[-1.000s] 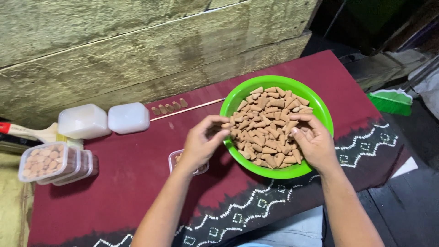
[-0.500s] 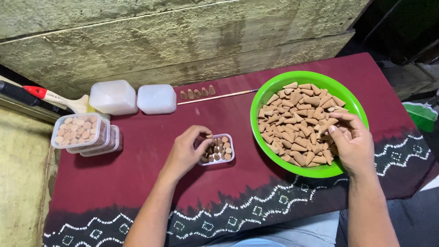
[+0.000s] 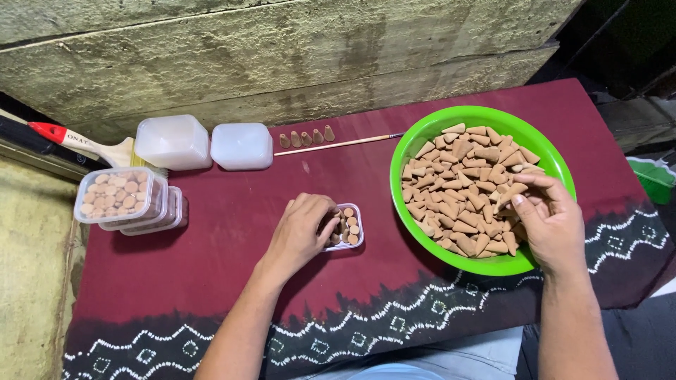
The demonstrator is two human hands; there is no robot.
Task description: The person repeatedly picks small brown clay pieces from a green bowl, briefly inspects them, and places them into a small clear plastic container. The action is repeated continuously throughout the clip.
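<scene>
Centre frame, the left hand (image 3: 301,231) curls its fingers over the small clear tray (image 3: 345,227), touching the cones standing in it. Right of centre, the right hand (image 3: 548,222) pinches one tan cone (image 3: 510,193) above the green bowl (image 3: 486,264).

Glossy green plastic bowl (image 3: 560,169), matt clay-like cones (image 3: 465,186); maroon patterned cloth (image 3: 225,246), clear plastic tub (image 3: 356,218)

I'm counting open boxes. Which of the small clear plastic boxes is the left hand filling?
The lone lidless clear plastic box under the left hand, beside the green bowl; the filled stack sits apart at the cloth's left edge.
</scene>
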